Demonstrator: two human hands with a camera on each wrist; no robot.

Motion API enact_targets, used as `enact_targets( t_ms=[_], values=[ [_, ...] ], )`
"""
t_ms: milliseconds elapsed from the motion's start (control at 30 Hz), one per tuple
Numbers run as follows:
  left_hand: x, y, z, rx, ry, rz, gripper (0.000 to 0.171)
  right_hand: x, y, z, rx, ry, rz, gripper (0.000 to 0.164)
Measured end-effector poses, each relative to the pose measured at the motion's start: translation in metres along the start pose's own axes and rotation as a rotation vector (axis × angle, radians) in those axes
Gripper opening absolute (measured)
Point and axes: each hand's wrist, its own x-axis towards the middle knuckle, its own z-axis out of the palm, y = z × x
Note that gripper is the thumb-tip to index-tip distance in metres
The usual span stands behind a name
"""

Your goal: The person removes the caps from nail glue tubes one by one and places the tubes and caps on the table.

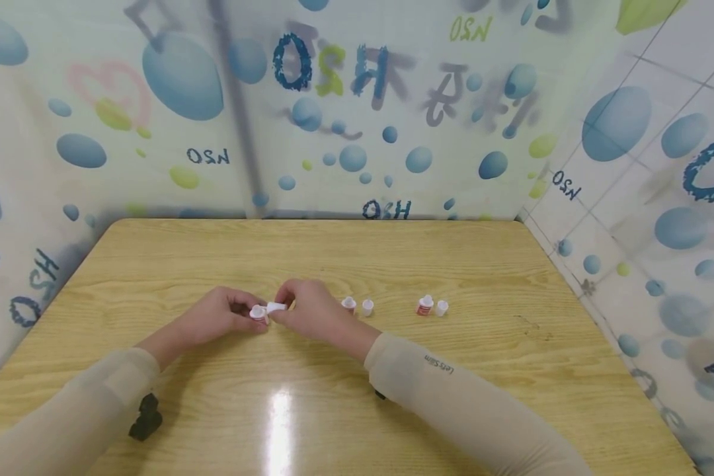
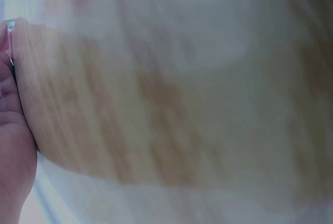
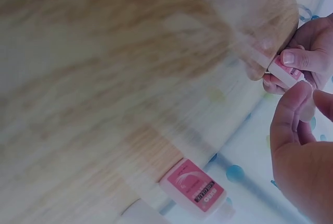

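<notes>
In the head view my left hand [image 1: 221,316] grips a small white glue bottle [image 1: 258,315] with a red label, low over the table. My right hand [image 1: 312,309] pinches a white cap [image 1: 276,307] right beside the bottle's top. The right wrist view shows the thumb of the left hand on the pink label of that bottle [image 3: 284,72], and the cap [image 3: 308,110] between the right fingers, near the nozzle end. Only part of the left hand [image 2: 16,156] shows at the edge of the left wrist view; the bottle is hidden there.
Right of the hands stand a second glue bottle [image 1: 348,303], partly behind the right wrist, and a loose white cap [image 1: 367,307]. Farther right are a third bottle [image 1: 425,305] and its neighbouring cap [image 1: 442,308]. A black object [image 1: 146,418] shows beside the left sleeve on the wooden table [image 1: 452,251].
</notes>
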Motion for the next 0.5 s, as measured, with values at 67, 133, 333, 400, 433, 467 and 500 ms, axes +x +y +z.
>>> enact_targets(
  t_ms=[67,133,333,400,433,467,500],
  values=[
    [-0.0002,-0.0007,0.0003,-0.013,-0.003,-0.005,0.023,0.0006,0.0008,0.0013,-0.015,-0.007,-0.007,0.012],
    [-0.0004,-0.0012,0.0004,-0.027,-0.007,-0.011,0.023,0.001,0.0012,0.0023,-0.03,-0.015,-0.017,0.012],
    [-0.0004,-0.0006,0.0002,-0.03,-0.012,-0.016,0.023,0.0004,0.0015,0.0035,-0.073,-0.028,-0.031,0.016],
    [-0.0003,-0.0001,0.0001,-0.025,-0.012,-0.012,0.024,0.0004,0.0017,0.0035,-0.08,-0.027,-0.03,0.016],
    [-0.0003,0.0,0.0001,-0.024,-0.011,-0.008,0.025,0.0005,0.002,0.0038,-0.083,-0.027,-0.028,0.015],
    [-0.0003,0.0001,0.0,-0.021,-0.009,-0.004,0.024,0.0008,0.0022,0.004,-0.084,-0.026,-0.023,0.014],
    [-0.0003,0.0001,0.0,-0.021,-0.008,0.004,0.024,0.0011,0.0023,0.0041,-0.083,-0.026,-0.021,0.014]
  ],
)
